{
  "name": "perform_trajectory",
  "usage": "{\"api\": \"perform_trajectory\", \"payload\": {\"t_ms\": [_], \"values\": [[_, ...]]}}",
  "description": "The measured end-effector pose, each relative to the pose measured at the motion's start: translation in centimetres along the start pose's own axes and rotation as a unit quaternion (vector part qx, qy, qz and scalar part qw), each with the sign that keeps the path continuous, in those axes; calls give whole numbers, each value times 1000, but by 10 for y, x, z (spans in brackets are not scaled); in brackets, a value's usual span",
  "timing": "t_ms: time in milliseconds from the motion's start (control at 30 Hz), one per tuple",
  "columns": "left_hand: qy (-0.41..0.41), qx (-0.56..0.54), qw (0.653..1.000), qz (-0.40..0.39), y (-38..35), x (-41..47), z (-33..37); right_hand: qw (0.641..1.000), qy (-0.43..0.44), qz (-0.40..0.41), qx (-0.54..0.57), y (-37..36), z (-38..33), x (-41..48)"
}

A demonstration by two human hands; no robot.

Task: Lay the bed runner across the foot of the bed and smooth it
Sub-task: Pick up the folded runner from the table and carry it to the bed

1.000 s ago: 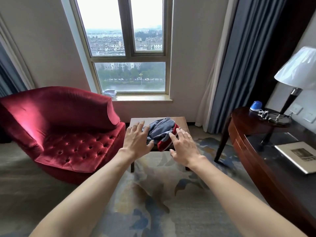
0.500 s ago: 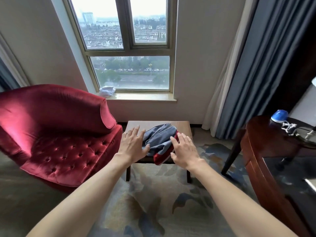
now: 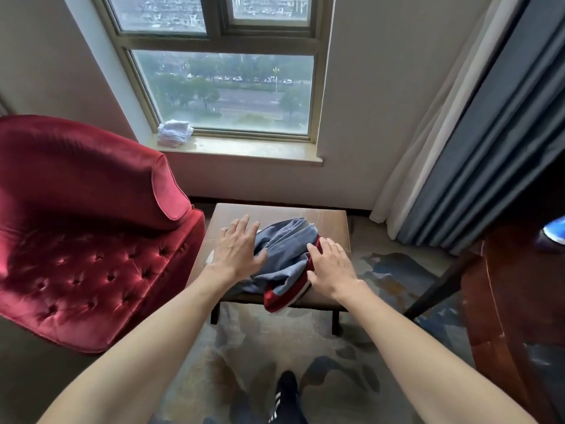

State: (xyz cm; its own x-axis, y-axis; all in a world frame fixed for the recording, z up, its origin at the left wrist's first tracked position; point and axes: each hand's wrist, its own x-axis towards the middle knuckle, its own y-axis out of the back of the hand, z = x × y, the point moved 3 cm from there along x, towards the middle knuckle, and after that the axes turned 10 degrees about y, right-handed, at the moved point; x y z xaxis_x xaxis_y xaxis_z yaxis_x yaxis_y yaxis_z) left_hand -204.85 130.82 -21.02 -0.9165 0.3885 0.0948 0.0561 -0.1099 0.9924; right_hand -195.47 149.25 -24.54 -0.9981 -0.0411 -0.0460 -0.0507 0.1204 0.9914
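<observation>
On the stool lies the runner, bundled in loose folds: grey cloth with a red band and a thin white stripe along one edge. Its red end droops over the stool's near edge.

We hold our left hand at the bundle's left side, over the stool's top. Its fingers are straight and spread, and the thumb lies against the grey cloth. It grips nothing.

Our right hand is at the bundle's right side, over the stool's near right corner. Its fingers are also straight and a little apart, the fingertips touching the red band, with nothing pinched or curled round. Whether either palm presses down or only hovers we cannot tell.

Our bare forearms reach in from the stool's near side.

Just left of the stool stands a red tufted armchair. Beyond the stool is a window, and on its sill, up and to the left of the stool, sits a small pile of folded white cloths.

Beyond the stool to the right hang a pale curtain and a blue curtain. Further right of the stool stands a dark wooden desk.

On the stool's near side, on the patterned carpet, is our dark shoe with white stripes
</observation>
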Motion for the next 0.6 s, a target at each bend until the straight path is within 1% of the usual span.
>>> {"api": "perform_trajectory", "payload": {"t_ms": [100,367,600], "values": [[-6,6,1000,-14,-18,47,4,1000,6,-17,0,-13,26,44],[18,12,998,-64,-67,148,16,998,10,-54,22,-37,94,133],[57,7,991,-118,-135,216,29,993,43,-108,33,-88,157,214]]}}
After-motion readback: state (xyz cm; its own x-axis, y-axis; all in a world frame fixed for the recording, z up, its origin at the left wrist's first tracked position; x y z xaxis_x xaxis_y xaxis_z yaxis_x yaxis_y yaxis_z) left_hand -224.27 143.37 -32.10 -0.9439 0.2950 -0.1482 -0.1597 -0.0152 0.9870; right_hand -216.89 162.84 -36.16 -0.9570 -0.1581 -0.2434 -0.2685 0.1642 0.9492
